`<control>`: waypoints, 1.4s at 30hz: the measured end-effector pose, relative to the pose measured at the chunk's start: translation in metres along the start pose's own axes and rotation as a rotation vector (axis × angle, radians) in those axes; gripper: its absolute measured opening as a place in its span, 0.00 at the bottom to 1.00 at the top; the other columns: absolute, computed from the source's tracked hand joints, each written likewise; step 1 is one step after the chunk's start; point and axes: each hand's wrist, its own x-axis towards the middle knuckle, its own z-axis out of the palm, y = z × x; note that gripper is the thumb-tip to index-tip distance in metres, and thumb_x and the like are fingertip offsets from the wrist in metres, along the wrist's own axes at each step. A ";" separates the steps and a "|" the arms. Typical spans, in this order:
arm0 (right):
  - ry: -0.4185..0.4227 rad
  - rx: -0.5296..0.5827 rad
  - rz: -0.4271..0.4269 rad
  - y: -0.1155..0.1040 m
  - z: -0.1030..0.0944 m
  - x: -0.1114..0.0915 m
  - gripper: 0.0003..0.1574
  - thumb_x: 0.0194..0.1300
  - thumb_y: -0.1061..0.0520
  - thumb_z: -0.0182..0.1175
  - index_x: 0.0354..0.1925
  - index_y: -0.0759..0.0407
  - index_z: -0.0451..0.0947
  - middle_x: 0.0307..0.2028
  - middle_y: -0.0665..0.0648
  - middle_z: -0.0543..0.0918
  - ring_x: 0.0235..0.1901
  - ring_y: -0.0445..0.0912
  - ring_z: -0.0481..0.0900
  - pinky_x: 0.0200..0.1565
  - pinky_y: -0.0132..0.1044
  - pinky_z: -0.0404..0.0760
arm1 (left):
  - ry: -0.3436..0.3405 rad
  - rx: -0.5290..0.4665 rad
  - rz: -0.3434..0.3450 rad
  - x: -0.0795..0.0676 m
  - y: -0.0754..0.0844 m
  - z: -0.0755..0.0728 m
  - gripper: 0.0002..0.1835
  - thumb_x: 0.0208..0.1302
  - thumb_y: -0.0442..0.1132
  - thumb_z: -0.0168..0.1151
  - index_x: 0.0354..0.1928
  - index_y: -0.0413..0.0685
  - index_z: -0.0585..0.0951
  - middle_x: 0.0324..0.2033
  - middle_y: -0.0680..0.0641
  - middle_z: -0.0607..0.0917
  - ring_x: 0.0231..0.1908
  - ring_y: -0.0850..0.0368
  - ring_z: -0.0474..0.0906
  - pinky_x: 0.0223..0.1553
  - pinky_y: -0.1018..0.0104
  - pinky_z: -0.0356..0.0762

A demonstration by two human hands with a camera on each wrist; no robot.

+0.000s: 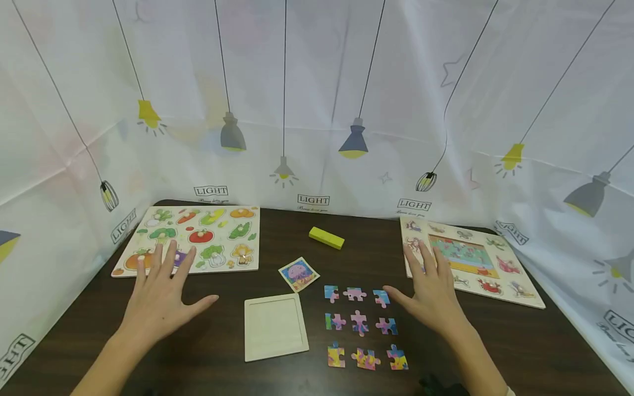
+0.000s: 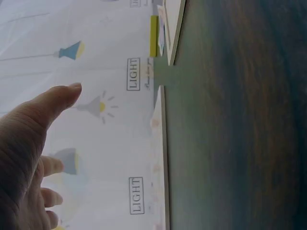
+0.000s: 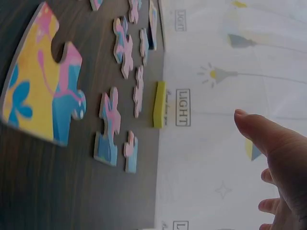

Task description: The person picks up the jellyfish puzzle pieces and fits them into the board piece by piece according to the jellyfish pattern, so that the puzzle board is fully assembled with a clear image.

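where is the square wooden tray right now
In the head view, the tray lies left of the nine puzzle pieces and right of the left hand, with the picture card at its upper right corner.

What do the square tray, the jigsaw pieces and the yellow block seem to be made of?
The square tray is probably bare, matte wood: pale beige and unprinted. The jigsaw pieces look like thin wood or stiff card, printed on top, with plain edges showing. The yellow block could be painted wood or plastic; its even colour leaves that open.

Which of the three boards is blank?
The small square board, left of the puzzle pieces; the vegetable board and the sea-animal board both carry pictures.
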 end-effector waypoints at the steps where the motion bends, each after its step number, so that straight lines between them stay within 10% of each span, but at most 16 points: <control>1: -0.002 0.004 -0.005 -0.002 0.002 0.001 0.58 0.53 0.32 0.59 0.71 0.54 0.46 0.67 0.69 0.48 0.66 0.67 0.37 0.59 0.67 0.41 | -0.005 -0.008 0.009 0.000 0.001 0.002 0.52 0.48 0.73 0.54 0.67 0.43 0.60 0.66 0.30 0.52 0.68 0.40 0.29 0.62 0.41 0.23; 19: -0.064 0.040 -0.098 -0.044 0.033 0.021 0.48 0.56 0.43 0.63 0.66 0.62 0.57 0.65 0.70 0.56 0.62 0.66 0.52 0.57 0.65 0.54 | -0.008 -0.041 0.148 0.006 0.023 0.035 0.57 0.43 0.74 0.57 0.67 0.40 0.59 0.68 0.32 0.46 0.68 0.37 0.34 0.65 0.48 0.34; 33: -0.141 0.063 -0.178 -0.067 0.058 0.021 0.43 0.57 0.43 0.62 0.64 0.61 0.62 0.62 0.66 0.64 0.60 0.63 0.59 0.55 0.61 0.61 | -0.203 -0.137 0.283 0.000 0.041 0.056 0.64 0.33 0.79 0.57 0.69 0.43 0.57 0.68 0.35 0.48 0.68 0.40 0.38 0.64 0.44 0.43; 42: -0.223 0.125 -0.207 -0.071 0.073 0.020 0.37 0.60 0.44 0.60 0.62 0.61 0.66 0.59 0.67 0.67 0.58 0.62 0.61 0.54 0.61 0.61 | -0.435 -0.414 0.248 -0.005 0.040 0.064 0.61 0.41 0.73 0.58 0.70 0.40 0.52 0.68 0.38 0.52 0.68 0.42 0.43 0.63 0.46 0.48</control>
